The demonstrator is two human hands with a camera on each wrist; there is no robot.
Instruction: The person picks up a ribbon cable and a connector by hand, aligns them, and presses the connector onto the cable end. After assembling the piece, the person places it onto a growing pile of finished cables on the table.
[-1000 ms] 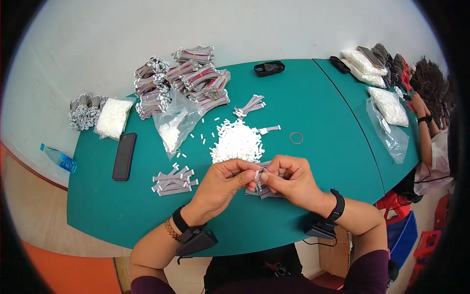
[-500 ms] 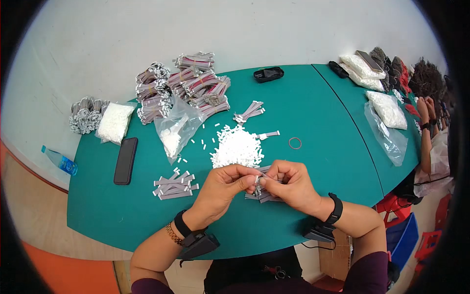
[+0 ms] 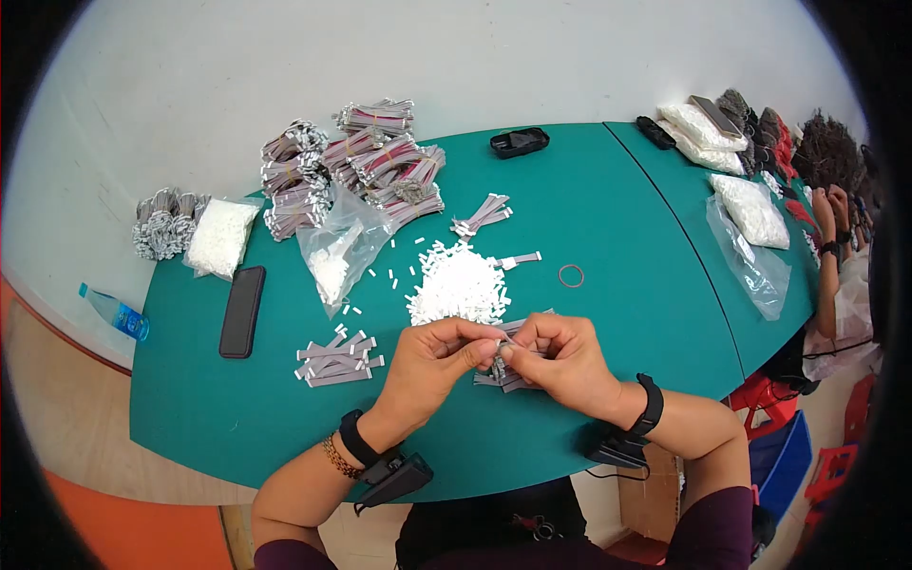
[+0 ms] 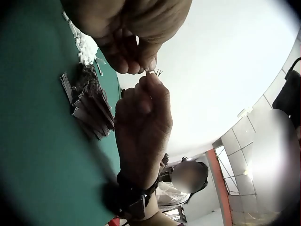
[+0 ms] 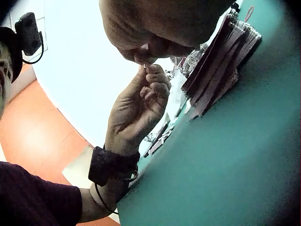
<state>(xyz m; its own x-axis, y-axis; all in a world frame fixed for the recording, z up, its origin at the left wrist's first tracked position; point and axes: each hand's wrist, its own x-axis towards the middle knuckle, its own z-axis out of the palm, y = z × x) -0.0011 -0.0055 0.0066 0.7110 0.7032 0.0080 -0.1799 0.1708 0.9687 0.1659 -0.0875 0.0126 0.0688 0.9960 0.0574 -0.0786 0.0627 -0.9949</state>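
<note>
My left hand (image 3: 427, 370) and right hand (image 3: 562, 366) meet fingertip to fingertip just in front of the heap of small white connector housings (image 3: 458, 285). The left thumb and forefinger pinch a small white connector housing (image 3: 498, 348), mostly hidden by the fingertips. In the left wrist view, the right hand (image 4: 143, 113) pinches a short grey ribbon cable, and its thin wire ends (image 4: 159, 72) stick out beside the fingertips. A pile of grey ribbon cables (image 5: 218, 66) lies on the table under the hands.
Finished-looking cables (image 3: 337, 359) lie at left, near a phone (image 3: 242, 312). Behind stand bundled cables (image 3: 389, 161), an open plastic bag (image 3: 347, 237) and a full white bag (image 3: 221, 236). A red rubber band (image 3: 571, 275) and black case (image 3: 520, 142) lie farther right. Another person's arm (image 3: 828, 271) is at far right.
Both hands stay together with small fingertip movements; the right fingertips have shifted slightly closer to the left, covering more of the white housing. The head view has tilted slightly.
</note>
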